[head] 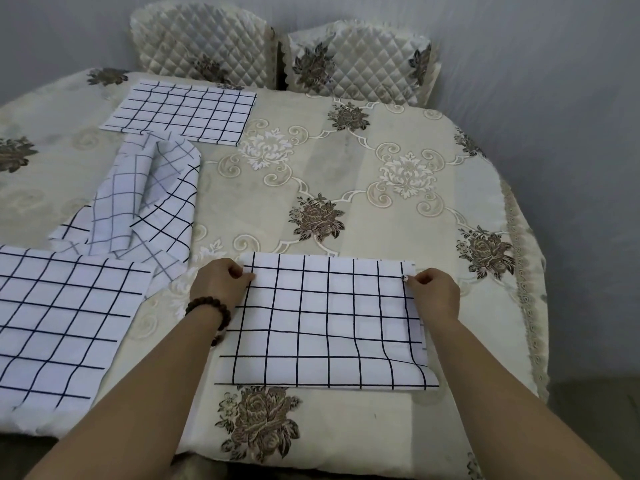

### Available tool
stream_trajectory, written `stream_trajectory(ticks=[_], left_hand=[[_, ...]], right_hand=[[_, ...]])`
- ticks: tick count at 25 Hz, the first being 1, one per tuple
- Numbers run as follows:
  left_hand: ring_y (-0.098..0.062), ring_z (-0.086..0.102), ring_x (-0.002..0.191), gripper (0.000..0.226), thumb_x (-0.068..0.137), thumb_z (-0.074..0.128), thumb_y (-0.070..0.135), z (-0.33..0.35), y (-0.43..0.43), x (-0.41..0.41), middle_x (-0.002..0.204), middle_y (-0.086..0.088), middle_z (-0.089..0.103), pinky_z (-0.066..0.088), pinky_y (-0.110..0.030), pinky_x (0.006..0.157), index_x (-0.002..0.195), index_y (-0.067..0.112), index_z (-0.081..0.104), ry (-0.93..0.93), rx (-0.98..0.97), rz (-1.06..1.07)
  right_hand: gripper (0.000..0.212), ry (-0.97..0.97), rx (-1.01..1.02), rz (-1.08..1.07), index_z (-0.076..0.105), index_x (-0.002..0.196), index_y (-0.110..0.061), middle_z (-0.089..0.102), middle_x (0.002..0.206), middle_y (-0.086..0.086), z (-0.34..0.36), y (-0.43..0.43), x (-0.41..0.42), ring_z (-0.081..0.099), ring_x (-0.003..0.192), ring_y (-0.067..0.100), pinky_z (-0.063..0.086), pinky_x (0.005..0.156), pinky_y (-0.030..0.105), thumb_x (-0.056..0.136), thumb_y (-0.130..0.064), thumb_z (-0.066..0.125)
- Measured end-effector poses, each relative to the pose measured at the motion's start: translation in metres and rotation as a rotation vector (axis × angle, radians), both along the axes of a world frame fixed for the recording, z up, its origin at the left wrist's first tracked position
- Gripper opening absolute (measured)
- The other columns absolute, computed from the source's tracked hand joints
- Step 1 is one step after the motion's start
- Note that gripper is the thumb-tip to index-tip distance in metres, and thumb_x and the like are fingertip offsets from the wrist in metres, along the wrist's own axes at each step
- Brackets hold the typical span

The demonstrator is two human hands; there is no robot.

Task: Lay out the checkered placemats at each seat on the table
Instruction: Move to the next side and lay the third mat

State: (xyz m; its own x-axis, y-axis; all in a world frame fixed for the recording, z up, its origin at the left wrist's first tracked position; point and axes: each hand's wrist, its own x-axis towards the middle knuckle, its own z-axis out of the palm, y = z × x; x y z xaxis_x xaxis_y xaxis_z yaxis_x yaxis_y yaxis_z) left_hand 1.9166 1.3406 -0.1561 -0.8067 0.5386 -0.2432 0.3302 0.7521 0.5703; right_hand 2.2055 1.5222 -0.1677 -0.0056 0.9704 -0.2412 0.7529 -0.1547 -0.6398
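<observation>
3 flat placemats (183, 112) (59, 323) (325, 323), 1 heap (145, 195), 2 hands (221, 284) (434, 292) pinching.

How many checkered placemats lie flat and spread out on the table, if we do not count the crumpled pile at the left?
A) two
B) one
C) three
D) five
C: the far placemat lies flat, the near-left placemat lies flat as well, and the front placemat is spread flat while the left hand and the right hand pinch its far corners.

Matt woven cloth placemats (325, 323); satiny embroidered tablecloth (398, 209); glossy quilted chair covers (360, 60); wooden bead bracelet (211, 308)
</observation>
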Motion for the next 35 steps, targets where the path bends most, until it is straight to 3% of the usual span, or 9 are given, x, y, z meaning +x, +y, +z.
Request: stream_trajectory(ticks=[11,18,21,24,26,28,29,33,35], left_hand=[[-0.020,0.060,0.083,0.029,0.078,0.067,0.046,-0.004,0.003,-0.003,0.084,0.005,0.065,0.050,-0.033,0.074,0.069,0.020,0.058,0.051,-0.049,-0.021],[-0.023,0.059,0.080,0.030,0.084,0.060,0.045,0.009,-0.006,0.006,0.079,0.001,0.062,0.049,-0.035,0.072,0.083,0.015,0.058,0.107,0.083,0.094],[-0.027,0.057,0.082,0.022,0.091,0.051,0.027,0.019,-0.009,0.043,0.083,-0.007,0.063,0.046,-0.037,0.070,0.083,0.009,0.061,0.292,0.235,-0.117],[-0.032,0.059,0.104,0.035,0.088,0.037,0.023,0.000,-0.015,0.114,0.107,-0.013,0.066,0.047,-0.039,0.088,0.102,0.008,0.066,0.378,0.214,-0.576],[-0.027,0.036,0.138,0.051,0.090,0.026,0.023,-0.019,-0.020,0.147,0.144,-0.012,0.045,0.025,-0.037,0.115,0.134,0.008,0.049,0.288,0.074,-0.660],[-0.017,0.007,0.148,0.060,0.091,0.012,0.026,-0.037,-0.026,0.157,0.158,-0.005,0.017,-0.002,-0.031,0.119,0.149,0.012,0.022,0.257,-0.043,-0.652],[-0.016,0.003,0.148,0.063,0.090,0.008,0.028,-0.044,-0.027,0.157,0.159,-0.004,0.015,-0.006,-0.031,0.119,0.150,0.012,0.018,0.280,-0.056,-0.650],[-0.017,0.032,0.140,0.054,0.092,0.026,0.028,-0.047,-0.032,0.154,0.147,-0.005,0.043,0.013,-0.041,0.112,0.141,0.011,0.041,0.404,-0.138,-0.679],[-0.018,0.035,0.139,0.051,0.094,0.028,0.032,-0.044,-0.035,0.154,0.147,-0.002,0.044,0.013,-0.044,0.111,0.141,0.015,0.042,0.416,-0.139,-0.655]], right_hand=[[0.019,-0.068,0.036,-0.053,0.056,0.072,-0.011,0.062,0.073,0.008,-0.004,0.004,-0.001,0.059,0.076,0.031,0.041,0.063,0.030,0.082,-0.025,0.065],[0.026,-0.008,0.118,-0.089,0.054,0.086,-0.009,0.063,0.079,0.009,0.005,-0.005,0.001,0.061,0.081,0.033,0.041,0.063,0.031,0.087,-0.035,0.060],[0.017,-0.071,0.336,0.084,0.057,0.093,-0.009,0.061,0.089,0.010,0.012,-0.046,-0.013,0.058,0.082,0.029,0.038,0.061,0.030,0.090,-0.025,0.053],[0.021,-0.042,0.461,0.475,0.063,0.094,-0.009,0.062,0.095,0.008,0.005,-0.115,-0.041,0.058,0.089,0.026,0.051,0.068,0.033,0.084,-0.018,0.047],[0.030,-0.153,0.512,0.673,0.067,0.100,-0.010,0.067,0.104,0.007,-0.014,-0.144,-0.050,0.064,0.098,0.023,0.054,0.084,0.034,0.078,-0.019,0.049],[0.043,-0.258,0.439,0.726,0.065,0.114,-0.010,0.066,0.119,0.005,-0.028,-0.155,-0.048,0.061,0.113,0.018,0.038,0.104,0.031,0.077,-0.024,0.049],[0.047,-0.280,0.398,0.725,0.061,0.121,-0.010,0.063,0.126,0.004,-0.031,-0.157,-0.046,0.056,0.120,0.017,0.029,0.108,0.031,0.079,-0.026,0.046],[0.050,-0.367,0.372,0.745,0.054,0.131,-0.013,0.055,0.137,0.002,-0.031,-0.158,-0.042,0.047,0.130,0.014,0.015,0.111,0.031,0.086,-0.029,0.041],[0.050,-0.393,0.379,0.731,0.050,0.135,-0.014,0.050,0.142,0.001,-0.028,-0.157,-0.038,0.045,0.132,0.014,0.016,0.110,0.034,0.090,-0.031,0.036]])
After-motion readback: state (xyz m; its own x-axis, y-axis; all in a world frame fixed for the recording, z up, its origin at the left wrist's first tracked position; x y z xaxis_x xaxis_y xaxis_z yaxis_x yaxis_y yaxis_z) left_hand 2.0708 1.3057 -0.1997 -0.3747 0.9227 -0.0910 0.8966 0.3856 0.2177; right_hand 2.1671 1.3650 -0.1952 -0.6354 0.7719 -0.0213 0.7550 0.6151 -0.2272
